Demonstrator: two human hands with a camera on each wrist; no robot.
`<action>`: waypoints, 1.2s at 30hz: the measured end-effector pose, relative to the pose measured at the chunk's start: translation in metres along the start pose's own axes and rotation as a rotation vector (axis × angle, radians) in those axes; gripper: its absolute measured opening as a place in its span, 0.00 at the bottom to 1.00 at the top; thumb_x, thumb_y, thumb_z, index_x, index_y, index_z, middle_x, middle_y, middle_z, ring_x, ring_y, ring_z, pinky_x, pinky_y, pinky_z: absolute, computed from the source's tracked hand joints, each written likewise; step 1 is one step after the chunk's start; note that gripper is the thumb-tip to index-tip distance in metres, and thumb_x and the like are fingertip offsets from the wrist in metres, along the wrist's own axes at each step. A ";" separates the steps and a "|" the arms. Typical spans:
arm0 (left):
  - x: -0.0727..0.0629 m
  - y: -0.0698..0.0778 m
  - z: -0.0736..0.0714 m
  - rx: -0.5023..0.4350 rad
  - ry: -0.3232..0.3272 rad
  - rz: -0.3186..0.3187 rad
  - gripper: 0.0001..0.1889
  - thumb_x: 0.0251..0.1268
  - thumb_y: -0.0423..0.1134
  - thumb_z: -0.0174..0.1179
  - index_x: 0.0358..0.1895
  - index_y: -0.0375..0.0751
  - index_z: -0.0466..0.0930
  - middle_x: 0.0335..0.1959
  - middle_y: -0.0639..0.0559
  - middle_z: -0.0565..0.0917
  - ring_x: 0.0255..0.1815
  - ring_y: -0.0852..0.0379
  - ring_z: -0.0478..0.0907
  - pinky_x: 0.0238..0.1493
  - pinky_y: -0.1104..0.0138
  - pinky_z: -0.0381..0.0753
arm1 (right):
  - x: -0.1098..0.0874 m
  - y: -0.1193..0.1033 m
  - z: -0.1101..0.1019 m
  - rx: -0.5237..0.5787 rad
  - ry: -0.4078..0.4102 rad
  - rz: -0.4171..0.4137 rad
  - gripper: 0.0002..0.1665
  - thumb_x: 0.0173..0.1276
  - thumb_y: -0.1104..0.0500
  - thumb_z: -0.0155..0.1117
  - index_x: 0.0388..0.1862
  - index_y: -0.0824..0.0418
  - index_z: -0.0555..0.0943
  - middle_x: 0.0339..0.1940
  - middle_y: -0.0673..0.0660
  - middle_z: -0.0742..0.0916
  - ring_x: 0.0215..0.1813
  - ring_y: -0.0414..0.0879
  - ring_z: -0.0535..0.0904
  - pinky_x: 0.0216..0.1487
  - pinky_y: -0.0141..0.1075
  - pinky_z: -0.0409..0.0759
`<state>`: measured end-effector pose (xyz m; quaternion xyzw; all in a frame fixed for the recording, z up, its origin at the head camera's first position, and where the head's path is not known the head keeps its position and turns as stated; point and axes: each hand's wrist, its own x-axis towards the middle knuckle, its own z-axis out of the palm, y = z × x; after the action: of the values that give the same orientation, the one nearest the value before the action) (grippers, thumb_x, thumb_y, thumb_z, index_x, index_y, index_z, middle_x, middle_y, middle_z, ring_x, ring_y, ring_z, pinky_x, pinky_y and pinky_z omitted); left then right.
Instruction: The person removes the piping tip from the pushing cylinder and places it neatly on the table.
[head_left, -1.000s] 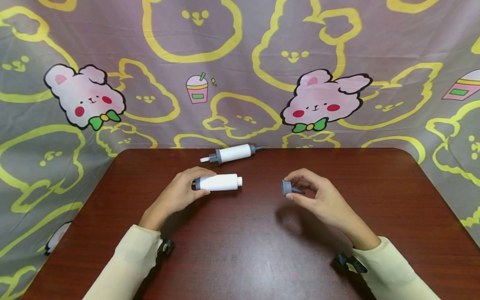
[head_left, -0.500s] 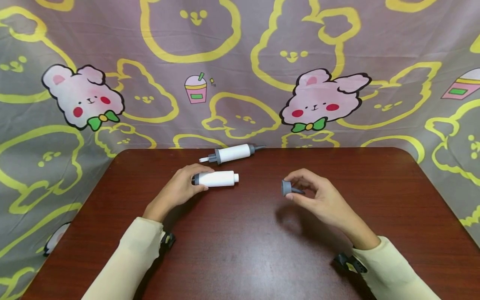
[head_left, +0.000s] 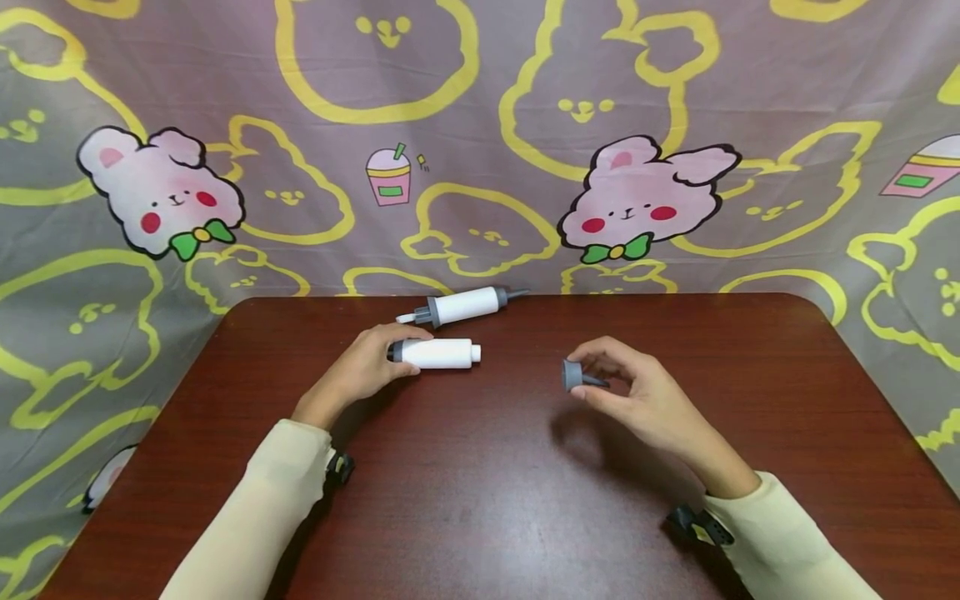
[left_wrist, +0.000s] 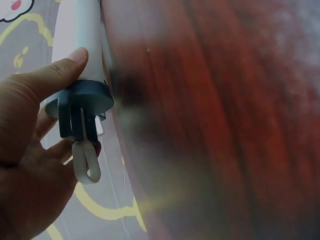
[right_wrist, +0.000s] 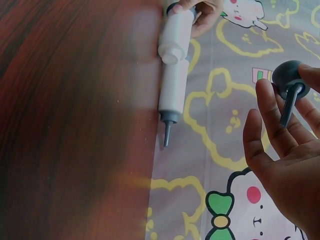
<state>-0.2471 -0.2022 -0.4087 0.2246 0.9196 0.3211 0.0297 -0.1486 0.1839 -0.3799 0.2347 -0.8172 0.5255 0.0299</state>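
My left hand (head_left: 362,368) grips a white hand pump (head_left: 442,354) round its grey-collared end. The pump lies sideways above the table, its narrow white stub facing right with no nozzle on it. In the left wrist view a white pull loop (left_wrist: 86,162) sticks out from the grey collar (left_wrist: 82,97). To the right, apart from the pump, my right hand (head_left: 637,379) pinches a grey nozzle cap (head_left: 572,376) between thumb and fingers. Its wide mouth faces left and its thin spout points back towards the palm. A thumb covers part of the cap in the right wrist view.
Behind the left hand, near the table's back edge, lies a second white pump (head_left: 468,306) with its grey nozzle (head_left: 513,295) fitted. The brown table (head_left: 480,500) meets a patterned cloth (head_left: 480,125) at the back.
My left hand has moved slightly away towards the back of the table with the pump, nearer the second pump. The right hand with the nozzle cap has hardly moved.
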 end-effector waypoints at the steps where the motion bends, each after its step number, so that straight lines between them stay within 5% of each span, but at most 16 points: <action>1: 0.001 0.000 0.000 0.003 -0.001 0.003 0.26 0.56 0.29 0.78 0.60 0.47 0.87 0.58 0.47 0.88 0.62 0.45 0.81 0.66 0.49 0.76 | 0.000 0.000 0.000 0.000 -0.001 0.000 0.17 0.70 0.67 0.71 0.55 0.56 0.81 0.43 0.51 0.87 0.44 0.41 0.84 0.48 0.29 0.83; 26: 0.000 -0.002 -0.004 0.106 -0.009 0.014 0.26 0.57 0.29 0.77 0.60 0.47 0.87 0.57 0.46 0.88 0.55 0.45 0.82 0.59 0.48 0.80 | -0.001 -0.002 -0.001 -0.008 -0.012 0.009 0.18 0.70 0.66 0.71 0.56 0.56 0.81 0.44 0.51 0.87 0.45 0.42 0.84 0.49 0.29 0.83; 36: 0.000 -0.002 -0.004 0.079 -0.012 0.026 0.26 0.58 0.28 0.76 0.61 0.44 0.86 0.57 0.45 0.88 0.54 0.45 0.82 0.59 0.49 0.80 | 0.000 -0.002 -0.002 -0.002 -0.012 0.015 0.18 0.70 0.66 0.72 0.56 0.56 0.81 0.45 0.51 0.87 0.45 0.42 0.84 0.49 0.30 0.84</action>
<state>-0.2487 -0.2059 -0.4062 0.2393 0.9283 0.2836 0.0224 -0.1480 0.1848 -0.3776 0.2317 -0.8197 0.5234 0.0214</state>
